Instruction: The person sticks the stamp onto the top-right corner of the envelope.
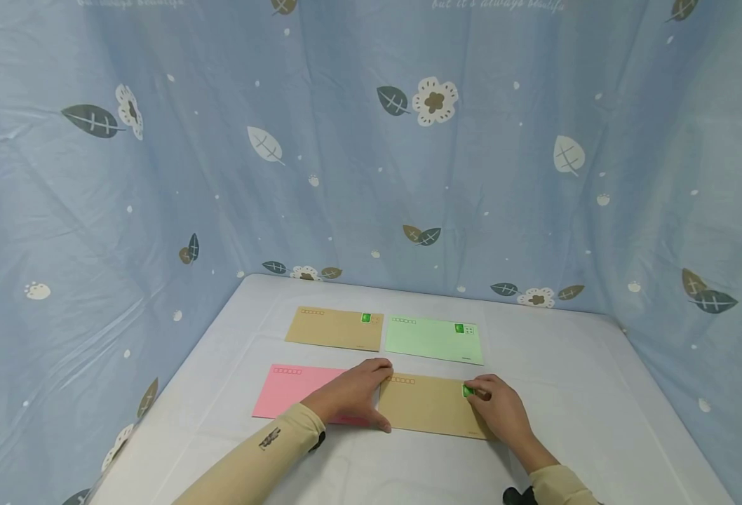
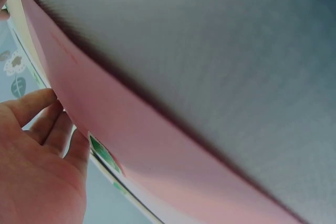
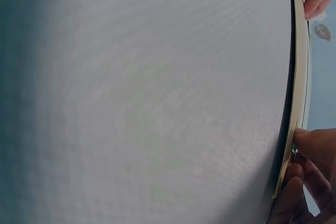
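A tan envelope point(image 1: 430, 407) lies at the front right on the white table, with a row of small postcode boxes at its upper left. My right hand point(image 1: 503, 414) pinches a green stamp point(image 1: 468, 391) at this envelope's upper right corner. Stretched across its left edge is my left hand point(image 1: 353, 393), fingertips by the top corner and thumb near the bottom. Partly under that hand, a pink envelope point(image 1: 295, 389) shows a green stamp point(image 2: 105, 153) in the left wrist view. In the right wrist view, the right thumb and fingers point(image 3: 315, 145) meet at the tan envelope's edge.
Behind lie another tan envelope point(image 1: 329, 330) and a light green envelope point(image 1: 430, 340), each bearing a green stamp at its upper right. The white table point(image 1: 573, 393) extends to the right. A blue patterned curtain point(image 1: 346, 175) hangs around the back and sides.
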{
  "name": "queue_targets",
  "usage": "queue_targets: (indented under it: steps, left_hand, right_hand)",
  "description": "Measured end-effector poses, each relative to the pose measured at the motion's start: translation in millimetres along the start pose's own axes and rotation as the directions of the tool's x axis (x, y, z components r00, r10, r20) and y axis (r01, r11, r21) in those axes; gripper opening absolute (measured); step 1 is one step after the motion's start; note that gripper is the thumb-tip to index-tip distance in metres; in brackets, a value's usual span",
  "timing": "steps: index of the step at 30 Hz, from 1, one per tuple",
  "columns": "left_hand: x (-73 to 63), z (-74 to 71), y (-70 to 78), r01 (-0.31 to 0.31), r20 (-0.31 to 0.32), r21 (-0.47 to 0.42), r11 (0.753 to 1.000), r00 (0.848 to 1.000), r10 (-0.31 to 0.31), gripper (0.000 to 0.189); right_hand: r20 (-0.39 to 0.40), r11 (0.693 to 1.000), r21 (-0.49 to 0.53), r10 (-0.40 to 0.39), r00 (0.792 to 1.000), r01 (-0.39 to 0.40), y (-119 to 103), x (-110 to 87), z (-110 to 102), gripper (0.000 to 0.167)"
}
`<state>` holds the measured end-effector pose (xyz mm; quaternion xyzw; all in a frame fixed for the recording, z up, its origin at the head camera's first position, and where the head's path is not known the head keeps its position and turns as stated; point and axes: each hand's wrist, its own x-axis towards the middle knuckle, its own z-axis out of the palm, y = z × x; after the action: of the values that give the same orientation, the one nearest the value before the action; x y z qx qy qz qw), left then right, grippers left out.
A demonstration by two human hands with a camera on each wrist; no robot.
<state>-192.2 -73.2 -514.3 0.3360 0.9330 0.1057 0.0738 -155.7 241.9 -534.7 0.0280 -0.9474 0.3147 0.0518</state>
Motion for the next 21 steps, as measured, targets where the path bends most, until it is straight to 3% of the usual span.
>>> queue_targets:
  steps: [21]
  left_hand:
    - [2.4,-0.4,-1.0,0.008,0.023,0.011,1.0,1.0,-0.008,0.105]
  right_hand:
    - [0.01,1.0,-0.004,0.007,1.0,-0.007,-4.2,0.8,-1.7,0.023]
